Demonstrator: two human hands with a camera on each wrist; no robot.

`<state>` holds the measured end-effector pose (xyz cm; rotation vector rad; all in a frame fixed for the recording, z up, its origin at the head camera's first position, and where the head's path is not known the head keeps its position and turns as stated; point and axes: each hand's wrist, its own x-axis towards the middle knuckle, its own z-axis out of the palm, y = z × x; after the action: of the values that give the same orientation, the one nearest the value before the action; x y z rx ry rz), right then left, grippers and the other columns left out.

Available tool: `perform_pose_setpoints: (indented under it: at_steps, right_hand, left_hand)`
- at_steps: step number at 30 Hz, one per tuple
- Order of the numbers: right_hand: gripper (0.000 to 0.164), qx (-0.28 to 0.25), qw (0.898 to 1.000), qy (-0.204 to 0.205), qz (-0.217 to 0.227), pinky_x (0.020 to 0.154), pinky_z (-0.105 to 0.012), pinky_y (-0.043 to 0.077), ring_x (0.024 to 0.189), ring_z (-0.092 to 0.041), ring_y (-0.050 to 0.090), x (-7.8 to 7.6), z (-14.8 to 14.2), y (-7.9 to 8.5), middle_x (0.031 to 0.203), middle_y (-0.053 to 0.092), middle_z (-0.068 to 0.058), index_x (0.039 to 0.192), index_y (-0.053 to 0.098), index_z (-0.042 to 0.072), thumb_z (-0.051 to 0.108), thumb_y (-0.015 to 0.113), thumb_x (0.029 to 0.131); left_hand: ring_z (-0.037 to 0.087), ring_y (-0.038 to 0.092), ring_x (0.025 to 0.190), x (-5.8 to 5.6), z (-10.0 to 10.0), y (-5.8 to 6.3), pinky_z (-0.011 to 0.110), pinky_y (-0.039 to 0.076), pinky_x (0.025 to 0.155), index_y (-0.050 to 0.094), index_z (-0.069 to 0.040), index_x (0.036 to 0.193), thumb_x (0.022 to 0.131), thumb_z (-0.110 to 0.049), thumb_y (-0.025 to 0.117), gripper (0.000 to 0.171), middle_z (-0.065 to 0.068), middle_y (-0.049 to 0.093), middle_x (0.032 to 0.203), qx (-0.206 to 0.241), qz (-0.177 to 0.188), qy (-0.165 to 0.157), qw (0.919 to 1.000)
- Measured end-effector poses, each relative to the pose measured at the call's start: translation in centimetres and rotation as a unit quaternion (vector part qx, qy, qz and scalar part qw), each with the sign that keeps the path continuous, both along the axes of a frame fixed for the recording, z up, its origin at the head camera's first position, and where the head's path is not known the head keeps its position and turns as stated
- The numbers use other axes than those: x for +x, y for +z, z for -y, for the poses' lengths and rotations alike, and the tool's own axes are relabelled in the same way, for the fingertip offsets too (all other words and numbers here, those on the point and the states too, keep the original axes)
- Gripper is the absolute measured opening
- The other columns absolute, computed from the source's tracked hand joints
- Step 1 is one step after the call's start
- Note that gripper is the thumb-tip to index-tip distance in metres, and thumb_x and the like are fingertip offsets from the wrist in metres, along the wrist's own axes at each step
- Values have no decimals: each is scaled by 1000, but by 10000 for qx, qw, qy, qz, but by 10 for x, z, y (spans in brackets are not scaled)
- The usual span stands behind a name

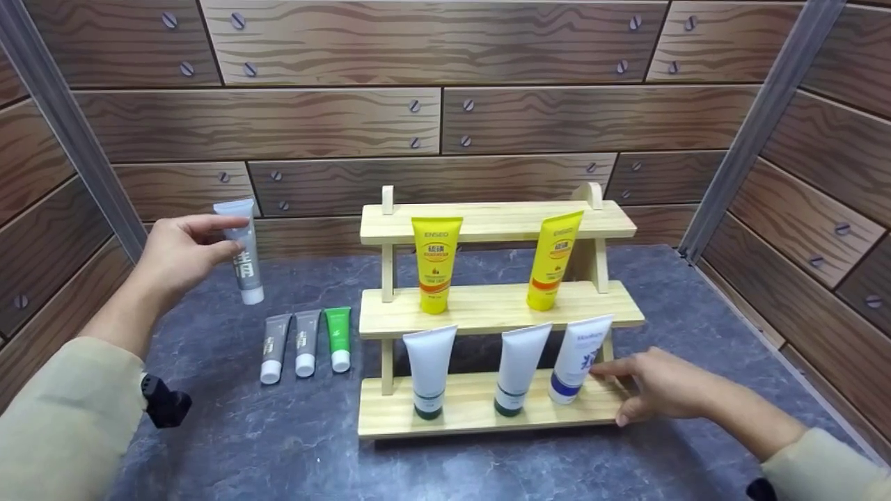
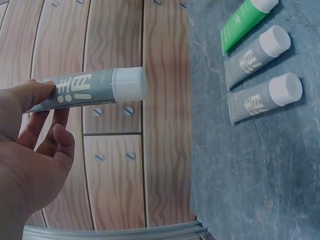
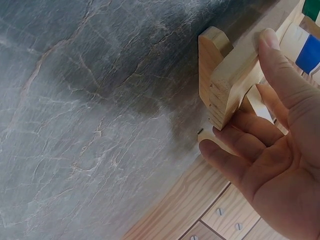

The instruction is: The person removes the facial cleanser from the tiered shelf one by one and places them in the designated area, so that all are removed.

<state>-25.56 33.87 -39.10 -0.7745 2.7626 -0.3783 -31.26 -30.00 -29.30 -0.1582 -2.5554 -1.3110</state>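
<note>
My left hand (image 1: 182, 249) pinches a grey tube with a white cap (image 1: 248, 268) between thumb and fingers. The tube hangs cap down above the table, left of a three-tier wooden display rack (image 1: 487, 312). Nearby on the table lie two similar grey tubes (image 1: 274, 348) and a green tube (image 1: 338, 332). My right hand (image 1: 668, 386) is at the right end of the rack's bottom tier. Its thumb (image 3: 270, 40) rests on the tier's edge, and its index finger reaches to a white tube with a blue band (image 1: 580, 355), seemingly touching it.
Two white tubes with dark green caps (image 1: 429, 369) stand on the bottom tier. A pair of yellow tubes (image 1: 436, 264) stands on the middle tier. Wood-patterned panels (image 1: 348, 125) wall in the dark marbled table (image 1: 264, 445) at the back and sides.
</note>
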Motion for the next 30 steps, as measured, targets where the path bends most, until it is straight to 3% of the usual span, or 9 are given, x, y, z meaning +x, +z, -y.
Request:
perform_pose_setpoints:
  at_steps: [5, 11, 21, 30]
  right_hand:
    - [79, 59, 9999, -90, 54, 66, -31, 43, 74, -11, 49, 0, 0, 0, 85, 55, 8, 142, 69, 12, 38, 96, 72]
    - [79, 85, 9999, -125, 37, 65, -32, 43, 73, -12, 48, 0, 0, 0, 83, 54, 8, 142, 69, 12, 39, 95, 72]
    - [80, 104, 9999, -63, -89, 65, -32, 42, 73, -12, 46, 0, -1, 0, 79, 49, 7, 142, 70, 12, 40, 96, 71]
    - [80, 28, 10000, -41, -38, 64, -31, 41, 71, -11, 45, -1, -1, -2, 78, 49, 7, 142, 70, 12, 39, 96, 71]
  left_hand:
    - [6, 61, 97, 2, 7, -6, 16, 53, 77, 70, -3, 138, 99, -10, 73, 40, 19, 69, 124, -45, 16, 58, 10000]
    - [2, 61, 98, 2, 15, -13, 17, 53, 79, 68, 0, 140, 99, -9, 74, 42, 15, 69, 126, 246, 117, 125, 9996]
    - [0, 61, 97, 7, 28, -25, 17, 53, 77, 66, 2, 141, 99, -9, 73, 44, -9, 69, 112, 447, 220, 198, 9986]
    - [3, 58, 93, 8, 40, -43, 20, 52, 73, 66, 1, 142, 100, -9, 73, 44, -9, 67, 109, 523, 384, 317, 9974]
